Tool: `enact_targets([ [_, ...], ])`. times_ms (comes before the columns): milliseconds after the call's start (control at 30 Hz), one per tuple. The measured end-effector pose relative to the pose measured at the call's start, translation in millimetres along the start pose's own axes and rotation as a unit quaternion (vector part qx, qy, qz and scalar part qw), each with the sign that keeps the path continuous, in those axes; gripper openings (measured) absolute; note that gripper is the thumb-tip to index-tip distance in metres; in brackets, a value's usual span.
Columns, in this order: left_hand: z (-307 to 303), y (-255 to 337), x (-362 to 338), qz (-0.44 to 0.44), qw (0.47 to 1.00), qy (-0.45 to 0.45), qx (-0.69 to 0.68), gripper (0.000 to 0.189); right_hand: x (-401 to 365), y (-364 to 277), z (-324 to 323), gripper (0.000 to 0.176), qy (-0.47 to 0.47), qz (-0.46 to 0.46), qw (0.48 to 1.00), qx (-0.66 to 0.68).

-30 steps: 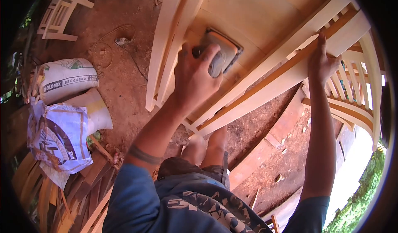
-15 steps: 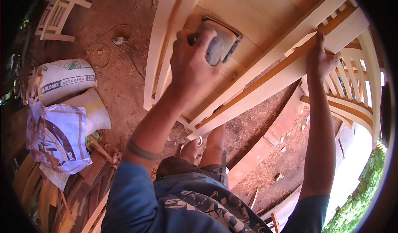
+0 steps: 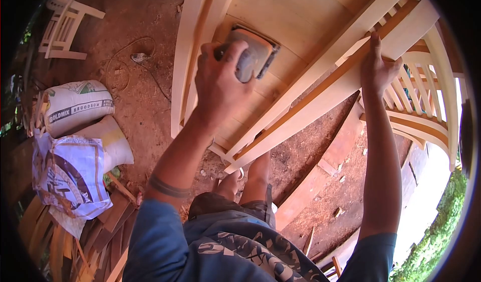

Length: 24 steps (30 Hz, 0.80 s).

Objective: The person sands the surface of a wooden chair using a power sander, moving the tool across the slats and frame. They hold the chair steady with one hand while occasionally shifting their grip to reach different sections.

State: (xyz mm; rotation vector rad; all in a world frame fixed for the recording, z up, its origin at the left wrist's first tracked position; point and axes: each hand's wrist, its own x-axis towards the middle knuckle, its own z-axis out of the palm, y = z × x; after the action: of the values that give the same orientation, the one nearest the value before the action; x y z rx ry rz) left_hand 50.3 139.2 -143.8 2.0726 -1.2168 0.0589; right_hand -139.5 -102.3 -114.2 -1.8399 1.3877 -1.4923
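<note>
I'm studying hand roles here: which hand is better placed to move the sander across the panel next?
Probably the left hand: it grips the sander, which sits on the panel. The right hand is off to the side, holding the wooden rail.

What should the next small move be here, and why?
Probably slide the sander a little way along the panel, away from the body: the left hand holds it against that surface, more of the panel lies beyond it, and the right hand grips the rail, likely for steadiness.
</note>
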Motion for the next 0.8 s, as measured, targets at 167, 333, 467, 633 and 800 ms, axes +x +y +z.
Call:
enact_targets([
  [167, -2.5, -34.0, -25.6, -0.002, 1.0, -0.016, 0.023, 0.062, 2.5, 6.2, -0.6, 0.071, 0.003, 0.006, 0.999, -0.035],
  [333, 5.3, -39.4, -66.3, -0.016, 1.0, -0.027, -0.003, 0.062, 2.8, 10.7, -1.0, 0.08, 0.011, 0.005, 0.999, -0.031],
  [467, 13.3, -35.1, -74.9, 0.014, 1.0, -0.012, -0.009, 0.063, -0.3, -5.6, 0.5, 0.081, 0.008, 0.0, 1.0, -0.026],
  [633, 7.9, -29.5, -52.9, 0.012, 1.0, -0.015, -0.009, 0.062, 2.5, 0.8, -1.3, 0.066, 0.005, -0.015, 0.999, -0.032],
  [800, 6.4, -47.0, -62.9, 0.006, 1.0, -0.016, -0.001, 0.059, 2.9, 2.8, -1.6, 0.066, 0.008, -0.019, 0.999, -0.029],
])
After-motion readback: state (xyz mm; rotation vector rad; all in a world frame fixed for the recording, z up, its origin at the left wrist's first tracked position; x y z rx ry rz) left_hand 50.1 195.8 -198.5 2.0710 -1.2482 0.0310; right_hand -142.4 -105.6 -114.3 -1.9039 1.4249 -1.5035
